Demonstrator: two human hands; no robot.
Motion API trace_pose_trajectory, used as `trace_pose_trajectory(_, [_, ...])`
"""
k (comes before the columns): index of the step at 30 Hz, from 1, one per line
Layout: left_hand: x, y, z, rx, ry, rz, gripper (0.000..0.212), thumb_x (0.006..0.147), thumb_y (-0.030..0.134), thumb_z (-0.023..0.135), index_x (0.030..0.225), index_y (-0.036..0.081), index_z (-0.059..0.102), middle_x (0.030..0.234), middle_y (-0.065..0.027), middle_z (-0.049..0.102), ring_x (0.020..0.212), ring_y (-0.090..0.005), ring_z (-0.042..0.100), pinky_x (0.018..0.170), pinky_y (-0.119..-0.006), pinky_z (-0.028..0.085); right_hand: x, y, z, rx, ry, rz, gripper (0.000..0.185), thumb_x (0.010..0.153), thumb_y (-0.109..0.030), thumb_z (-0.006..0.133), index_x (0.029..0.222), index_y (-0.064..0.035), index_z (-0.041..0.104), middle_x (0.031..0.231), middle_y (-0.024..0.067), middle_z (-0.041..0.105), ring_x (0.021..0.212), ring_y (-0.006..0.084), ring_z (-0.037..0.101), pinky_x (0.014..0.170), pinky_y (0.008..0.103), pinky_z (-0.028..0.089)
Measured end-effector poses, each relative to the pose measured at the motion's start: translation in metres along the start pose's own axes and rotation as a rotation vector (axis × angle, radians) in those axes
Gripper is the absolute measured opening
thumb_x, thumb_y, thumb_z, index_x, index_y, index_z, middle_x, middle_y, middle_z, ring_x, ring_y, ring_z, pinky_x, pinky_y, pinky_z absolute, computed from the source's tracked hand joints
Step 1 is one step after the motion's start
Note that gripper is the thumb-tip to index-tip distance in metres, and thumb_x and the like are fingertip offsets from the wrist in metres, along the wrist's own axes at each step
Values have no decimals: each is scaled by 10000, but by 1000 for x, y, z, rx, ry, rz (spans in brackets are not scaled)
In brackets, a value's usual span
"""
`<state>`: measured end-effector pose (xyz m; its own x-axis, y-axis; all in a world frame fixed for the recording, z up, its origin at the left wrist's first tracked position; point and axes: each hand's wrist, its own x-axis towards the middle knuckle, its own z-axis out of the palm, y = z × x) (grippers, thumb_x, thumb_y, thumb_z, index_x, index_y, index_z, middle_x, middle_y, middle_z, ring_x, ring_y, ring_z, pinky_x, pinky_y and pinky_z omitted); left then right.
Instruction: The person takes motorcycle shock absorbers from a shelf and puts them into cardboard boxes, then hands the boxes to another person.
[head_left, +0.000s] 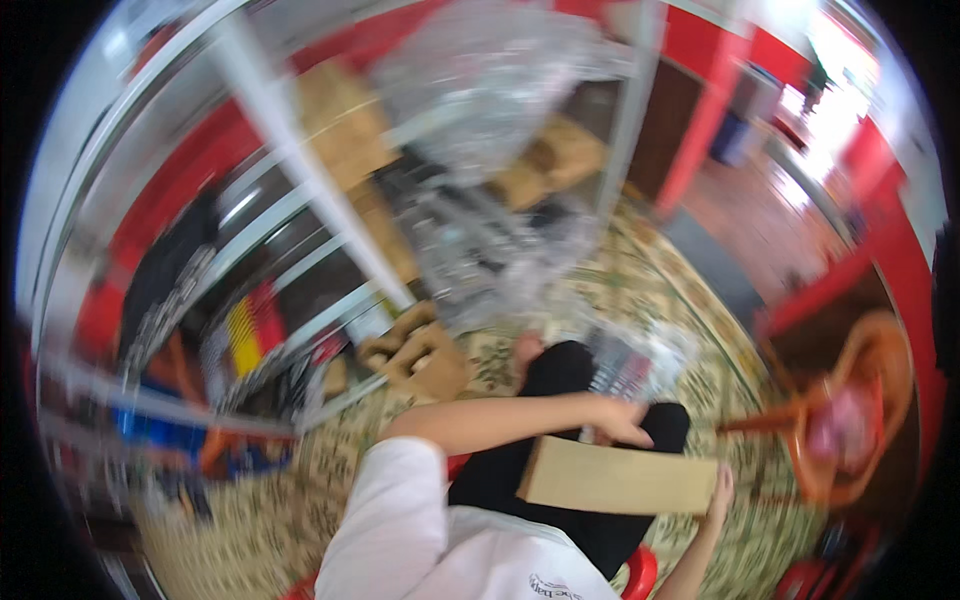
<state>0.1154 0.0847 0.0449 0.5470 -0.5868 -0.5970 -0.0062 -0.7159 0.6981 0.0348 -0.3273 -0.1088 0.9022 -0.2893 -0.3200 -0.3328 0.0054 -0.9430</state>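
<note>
A long, narrow cardboard box lies across my lap, above my black-clad legs. My right hand holds it at its right end, with the fingers against the short side. From the left, my forearm reaches across to my left hand, which is just beyond the box's far long edge; its fingers are blurred, and I cannot tell whether it grips anything. Past my knees, a clear plastic bag with grey and reddish contents lies on the patterned floor.
An open-topped cardboard carton stands left of my feet beside a metal shelving rack. Farther ahead are plastic-wrapped goods and brown cartons. An orange plastic chair stands at the right, holding something pink. A red seat shows beneath me.
</note>
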Motion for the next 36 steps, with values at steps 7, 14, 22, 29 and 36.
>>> trace_pose_trajectory(7, [-45, -161, -154, -299, 1228, -25, 720, 916, 290, 548, 1443, -12, 163, 767, -111, 617, 640, -162, 591, 584, -293, 488, 2, -39, 63, -153, -91, -119, 289, 904, -294, 603, 1006, -25, 623, 899, 19, 629, 826, 95, 545, 733, 274, 458])
trace_pose_trajectory(14, [30, -49, -39, -89, 487, 148, 523, 920, 318, 566, 1310, -10, 444, 715, -43, 553, 611, -139, 479, 600, -300, 422, -20, -54, 48, -412, -2, -217, 368, 894, -367, 573, 967, -12, 636, 829, 138, 663, 753, 210, 619, 696, 353, 486])
trace_pose_trajectory(22, [30, 3, 53, -128, -177, 114, 613, 908, 390, 600, 1254, -73, 392, 1163, -168, 548, 1026, -205, 551, 895, -326, 447, -22, -45, 46, -415, 34, -264, 428, 892, -429, 555, 1013, -29, 646, 938, 196, 663, 877, 312, 643, 776, 391, 493])
trace_pose_trajectory(29, [12, -6, 60, -369, -169, 72, 503, 932, 352, 564, 1254, -30, 503, 1146, -123, 616, 1021, -163, 580, 887, -296, 452, -7, -33, 53, -337, -71, -184, 354, 908, -342, 587, 1023, -12, 648, 919, 96, 669, 866, 167, 610, 779, 314, 485])
trace_pose_trajectory(36, [-18, 4, 53, -68, -78, -55, 581, 897, 499, 527, 1200, 3, 556, 1022, -191, 668, 941, -271, 660, 836, -345, 491, -11, -42, 66, -244, -137, -114, 309, 888, -319, 625, 844, -14, 629, 724, 13, 609, 668, 62, 523, 602, 254, 438])
